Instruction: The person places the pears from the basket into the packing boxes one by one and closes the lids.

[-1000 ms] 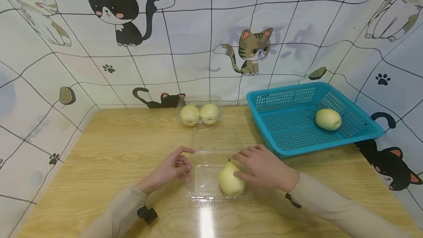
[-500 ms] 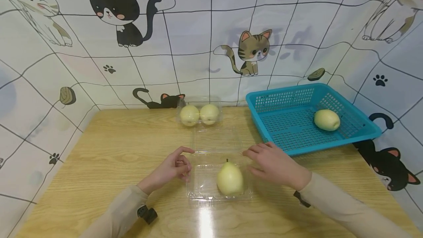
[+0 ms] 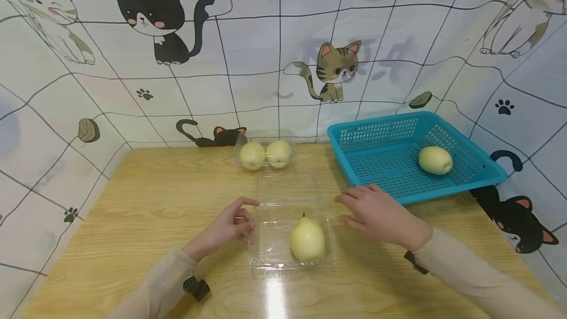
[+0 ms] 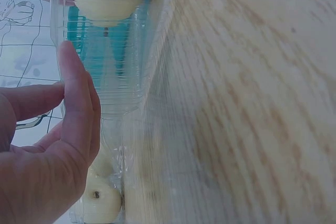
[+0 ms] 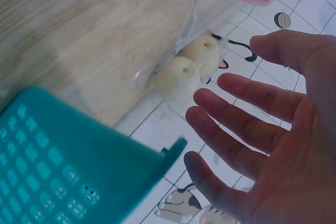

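A clear plastic clamshell box (image 3: 276, 255) lies with its lid folded back on the wooden table, and a pale yellow pear (image 3: 308, 240) lies in its right half, stem toward the wall. My left hand (image 3: 228, 225) is at the box's left side; in the left wrist view its bent fingers (image 4: 79, 98) and thumb pinch the rim. My right hand (image 3: 381, 214) hovers to the right of the box, between it and the blue basket (image 3: 354, 178). Its fingers (image 5: 236, 114) are spread and hold nothing.
One more pear (image 3: 435, 160) lies in the blue basket at the back right. A clear box (image 3: 266, 138) with two pears (image 3: 252, 155) stands against the cat-print wall covering (image 3: 257, 87). The wooden table (image 3: 168, 186) extends to the left.
My right hand has let go of the pear in the box and moved right, away from it. My left hand has stayed at the box's left side.
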A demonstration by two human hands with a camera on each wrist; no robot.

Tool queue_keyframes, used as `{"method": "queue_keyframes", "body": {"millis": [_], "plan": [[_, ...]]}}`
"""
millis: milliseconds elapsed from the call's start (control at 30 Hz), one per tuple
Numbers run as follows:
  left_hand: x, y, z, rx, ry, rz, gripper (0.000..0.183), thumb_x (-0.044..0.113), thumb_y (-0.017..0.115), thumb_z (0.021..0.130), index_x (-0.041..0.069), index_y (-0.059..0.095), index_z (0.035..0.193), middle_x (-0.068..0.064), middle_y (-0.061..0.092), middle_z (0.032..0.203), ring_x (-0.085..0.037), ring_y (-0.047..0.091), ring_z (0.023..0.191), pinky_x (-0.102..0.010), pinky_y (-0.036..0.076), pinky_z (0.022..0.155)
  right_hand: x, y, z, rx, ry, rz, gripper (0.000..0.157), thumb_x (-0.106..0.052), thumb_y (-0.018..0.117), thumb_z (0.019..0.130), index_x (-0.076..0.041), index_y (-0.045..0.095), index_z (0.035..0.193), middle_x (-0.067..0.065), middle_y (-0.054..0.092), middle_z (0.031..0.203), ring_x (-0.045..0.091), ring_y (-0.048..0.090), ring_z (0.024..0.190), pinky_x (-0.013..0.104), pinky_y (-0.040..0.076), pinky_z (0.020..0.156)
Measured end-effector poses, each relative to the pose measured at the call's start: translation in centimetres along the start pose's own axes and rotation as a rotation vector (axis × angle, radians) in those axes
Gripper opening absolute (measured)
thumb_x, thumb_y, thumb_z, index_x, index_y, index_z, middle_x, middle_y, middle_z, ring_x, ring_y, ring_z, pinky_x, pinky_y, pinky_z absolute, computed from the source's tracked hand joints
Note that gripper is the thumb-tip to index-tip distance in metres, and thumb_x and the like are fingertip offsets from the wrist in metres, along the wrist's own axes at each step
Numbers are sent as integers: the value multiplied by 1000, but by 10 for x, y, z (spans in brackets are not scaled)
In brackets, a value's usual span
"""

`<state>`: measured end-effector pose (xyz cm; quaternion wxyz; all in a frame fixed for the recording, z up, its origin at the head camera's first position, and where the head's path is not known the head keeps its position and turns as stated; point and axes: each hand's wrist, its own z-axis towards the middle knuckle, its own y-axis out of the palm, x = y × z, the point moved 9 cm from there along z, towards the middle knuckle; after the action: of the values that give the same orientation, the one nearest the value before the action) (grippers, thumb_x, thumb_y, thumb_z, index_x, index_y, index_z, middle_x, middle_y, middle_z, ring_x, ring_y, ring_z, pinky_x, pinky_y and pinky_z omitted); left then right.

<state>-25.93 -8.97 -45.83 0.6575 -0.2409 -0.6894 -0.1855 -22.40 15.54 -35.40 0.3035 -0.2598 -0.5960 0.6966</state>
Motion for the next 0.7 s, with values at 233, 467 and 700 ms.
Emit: {"method": "queue_keyframes", "body": {"millis": [233,467,700], "plan": [[-3,0,2,0,-19,1,45,-7,51,94,-3,35,137,-12,54,88,-22,61,72,-39,58,64,10,-10,-5,16,-5,17,33,-23,73,87,-4,66,114,8,66,107,27,62,99,49,49,81],[-5,-3,1,10,-26,-3,45,-8,50,94,-1,37,137,-12,54,88,-23,60,76,-40,58,64,16,-14,-6,-8,-28,30,32,-21,71,88,-7,66,116,6,65,108,25,61,99,48,50,80],[-5,-2,1,-5,-19,-10,47,-9,50,94,0,36,138,-12,54,89,-25,59,76,-41,58,65,24,-16,-6,-18,-35,33,31,-21,70,88,-7,66,115,7,64,108,26,61,99,48,50,78]]}}
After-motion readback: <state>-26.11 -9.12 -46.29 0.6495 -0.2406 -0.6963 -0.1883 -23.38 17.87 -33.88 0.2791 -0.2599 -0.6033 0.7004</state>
